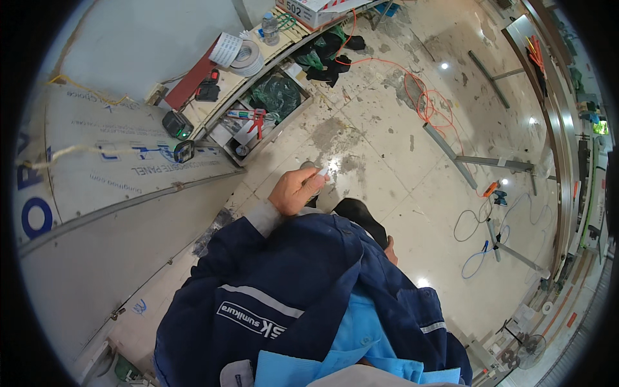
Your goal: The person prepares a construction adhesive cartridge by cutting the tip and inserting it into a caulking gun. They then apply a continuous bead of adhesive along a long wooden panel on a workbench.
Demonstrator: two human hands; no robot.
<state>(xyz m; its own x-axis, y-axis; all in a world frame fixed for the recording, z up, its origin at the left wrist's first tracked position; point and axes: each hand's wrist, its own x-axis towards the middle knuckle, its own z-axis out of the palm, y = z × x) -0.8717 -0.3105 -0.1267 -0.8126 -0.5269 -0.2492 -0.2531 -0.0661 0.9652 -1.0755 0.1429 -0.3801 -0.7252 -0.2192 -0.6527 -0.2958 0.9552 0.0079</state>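
Observation:
In front of my jacket, my left hand (291, 192) is closed, thumb pressed over the fingers. It grips a small white-tipped object (322, 172), mostly hidden by the fingers, so its kind does not show. Of my right hand (391, 250), only a sliver shows beside my dark trouser leg; the jacket hides its fingers. Nearest my left hand, ahead and left, is a low open bin (293, 97) with a red caulking gun (257, 122) and green plastic bags (276, 95).
A bench at upper left bears rolls of tape (247, 59), a water bottle (269, 29) and a carton (313, 11). An orange cord (425, 106) coils on the stained tile floor. Metal frames (493, 162) stand at right, near blue hose (476, 261). A printed panel (122, 155) lines the left.

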